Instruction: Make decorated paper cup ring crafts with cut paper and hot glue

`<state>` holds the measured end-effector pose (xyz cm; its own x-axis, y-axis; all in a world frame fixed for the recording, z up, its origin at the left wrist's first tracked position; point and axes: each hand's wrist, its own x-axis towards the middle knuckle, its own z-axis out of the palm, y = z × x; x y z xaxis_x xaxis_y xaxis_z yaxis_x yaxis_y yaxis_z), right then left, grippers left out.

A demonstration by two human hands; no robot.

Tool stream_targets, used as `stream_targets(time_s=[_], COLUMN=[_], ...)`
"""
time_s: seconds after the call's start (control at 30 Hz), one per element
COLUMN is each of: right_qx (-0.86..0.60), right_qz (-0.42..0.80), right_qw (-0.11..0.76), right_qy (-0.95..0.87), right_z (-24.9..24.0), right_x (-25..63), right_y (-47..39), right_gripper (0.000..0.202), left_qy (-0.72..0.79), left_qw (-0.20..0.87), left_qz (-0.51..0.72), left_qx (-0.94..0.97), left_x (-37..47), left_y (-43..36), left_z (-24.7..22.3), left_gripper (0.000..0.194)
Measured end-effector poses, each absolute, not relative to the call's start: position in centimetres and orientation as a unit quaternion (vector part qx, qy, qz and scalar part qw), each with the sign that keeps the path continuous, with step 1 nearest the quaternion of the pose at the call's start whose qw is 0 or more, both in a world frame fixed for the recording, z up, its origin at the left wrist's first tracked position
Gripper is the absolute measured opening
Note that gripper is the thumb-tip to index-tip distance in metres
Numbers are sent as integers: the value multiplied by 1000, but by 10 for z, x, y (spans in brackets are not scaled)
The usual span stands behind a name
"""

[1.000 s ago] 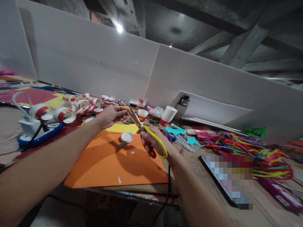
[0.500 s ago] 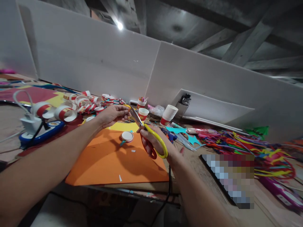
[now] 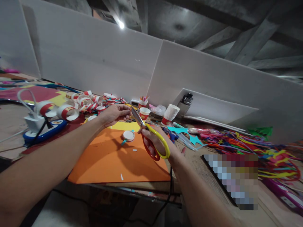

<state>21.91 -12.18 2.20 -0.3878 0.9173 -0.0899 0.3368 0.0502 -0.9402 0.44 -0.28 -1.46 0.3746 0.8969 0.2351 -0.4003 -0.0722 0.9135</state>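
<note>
My right hand (image 3: 155, 140) is closed round the yellow and red handles of a pair of scissors (image 3: 137, 117), whose blades point up and left. The blade tips are close to the fingers of my left hand (image 3: 115, 115). Those fingers are pinched together, and what they hold is too small to name. Below both hands lies an orange sheet (image 3: 101, 164) with a yellow sheet (image 3: 125, 126) at its far edge. A small white round piece with teal tabs (image 3: 128, 136) rests on the orange sheet, near two small white scraps.
Cut cup rings (image 3: 67, 112) and a blue power strip (image 3: 44, 132) are on the left. Behind stand a paper cup (image 3: 144, 113), stacked cups (image 3: 170, 114) and a bottle (image 3: 185, 105). Right are coloured pipe cleaners (image 3: 236, 142) and a pixelated dark-edged object (image 3: 229, 179).
The whole view has shifted slightly. The scissor blades look closer together, and a yellow bit near my left fingertips is less visible. Both hands keep nearly the same pose.
</note>
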Motion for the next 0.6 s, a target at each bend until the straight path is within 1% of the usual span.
stream_targets(time_s=[0.17,0.47,0.53,0.6], right_qx=[-474,-482,-504,-549], right_qz=[503,493,477,428], right_qw=[285,310,317,301], right_qy=[-664,-654,-647,-651], right_z=[23,23,19,12], right_x=[218,214,216,221], right_y=[-123,-126,-120,-112], right_gripper=[31,34,35,35], left_qy=[240,254,266,278], left_qw=[630,626,630,633], left_qz=[511,508,515,523], left_qx=[533,534,517,498], left_x=[6,7,8,9], left_y=[-4,-7,-7,-7], left_z=[-12,-11,-11,-10], left_gripper=[20,14,12,10])
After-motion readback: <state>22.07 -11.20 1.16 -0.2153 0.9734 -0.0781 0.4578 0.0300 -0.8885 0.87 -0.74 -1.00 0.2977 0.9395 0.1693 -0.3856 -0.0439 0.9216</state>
